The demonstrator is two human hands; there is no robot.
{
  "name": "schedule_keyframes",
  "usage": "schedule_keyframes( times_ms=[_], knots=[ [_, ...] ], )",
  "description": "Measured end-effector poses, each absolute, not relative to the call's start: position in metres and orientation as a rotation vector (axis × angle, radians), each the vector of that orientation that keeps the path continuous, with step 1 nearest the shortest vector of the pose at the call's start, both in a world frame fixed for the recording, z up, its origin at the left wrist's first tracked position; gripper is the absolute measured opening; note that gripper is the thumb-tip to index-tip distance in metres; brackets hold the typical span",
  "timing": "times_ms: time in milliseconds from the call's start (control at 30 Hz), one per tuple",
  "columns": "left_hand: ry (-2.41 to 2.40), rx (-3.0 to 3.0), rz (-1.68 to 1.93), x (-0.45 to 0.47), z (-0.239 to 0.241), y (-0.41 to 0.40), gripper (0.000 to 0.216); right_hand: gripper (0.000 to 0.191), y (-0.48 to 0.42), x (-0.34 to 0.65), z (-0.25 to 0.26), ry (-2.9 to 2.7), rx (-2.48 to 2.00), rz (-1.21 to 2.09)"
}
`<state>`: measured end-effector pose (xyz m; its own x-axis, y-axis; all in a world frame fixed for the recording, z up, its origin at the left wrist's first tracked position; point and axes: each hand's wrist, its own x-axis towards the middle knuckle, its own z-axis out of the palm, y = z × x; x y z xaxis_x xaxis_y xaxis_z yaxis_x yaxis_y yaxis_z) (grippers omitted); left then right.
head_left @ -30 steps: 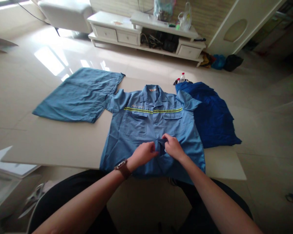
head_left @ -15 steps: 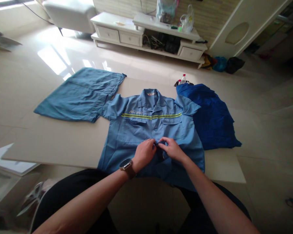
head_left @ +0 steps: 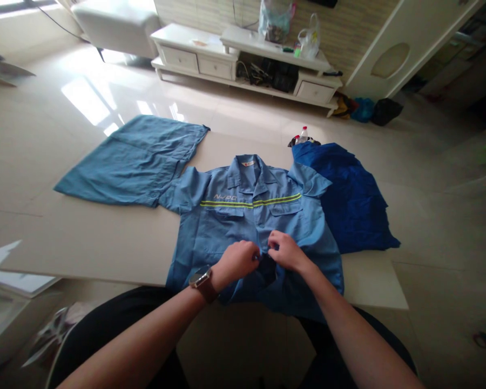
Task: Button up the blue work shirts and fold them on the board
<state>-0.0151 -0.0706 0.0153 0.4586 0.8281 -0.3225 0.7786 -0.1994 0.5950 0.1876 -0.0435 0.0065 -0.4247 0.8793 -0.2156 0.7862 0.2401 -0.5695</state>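
A light blue work shirt with a yellow reflective chest stripe lies face up on the beige table, collar away from me. My left hand, with a watch on its wrist, pinches the shirt's front edge near the lower middle. Facing it, my right hand grips the opposite front edge, and the fingers of both nearly touch. Between them the front gapes and shows a dark inside.
A second light blue garment lies flat at the table's far left. A dark blue garment lies crumpled to the right of the shirt, with a small bottle behind it. A white low cabinet stands across the shiny floor.
Both hands have stayed on the shirt's front edges, shifting slightly toward me along the opening; the shirt's front has shifted a little under them.
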Motion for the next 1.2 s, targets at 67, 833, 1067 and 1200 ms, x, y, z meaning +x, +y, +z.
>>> schedule_keyframes(
  times_ms=[67, 833, 1067, 1200],
  knots=[
    [1.291, 1.989, -0.037, -0.023, 0.015, -0.069, 0.017, 0.022, -0.047, 0.189, 0.013, -2.517, -1.59, 1.125],
    [1.286, 1.978, -0.242, -0.031, 0.006, -0.076, 0.03, 0.026, -0.046, 0.17, -0.04, -1.767, -1.681, 1.227],
    [1.622, 1.887, 0.196, -0.011, -0.006, -0.074, 0.026, 0.011, -0.053, 0.166, -0.034, -1.657, -1.535, 1.481],
    [1.639, 1.919, 0.239, -0.008, -0.011, -0.074, 0.014, 0.015, -0.051, 0.17, -0.031, -1.627, -1.481, 1.566]
  ],
)
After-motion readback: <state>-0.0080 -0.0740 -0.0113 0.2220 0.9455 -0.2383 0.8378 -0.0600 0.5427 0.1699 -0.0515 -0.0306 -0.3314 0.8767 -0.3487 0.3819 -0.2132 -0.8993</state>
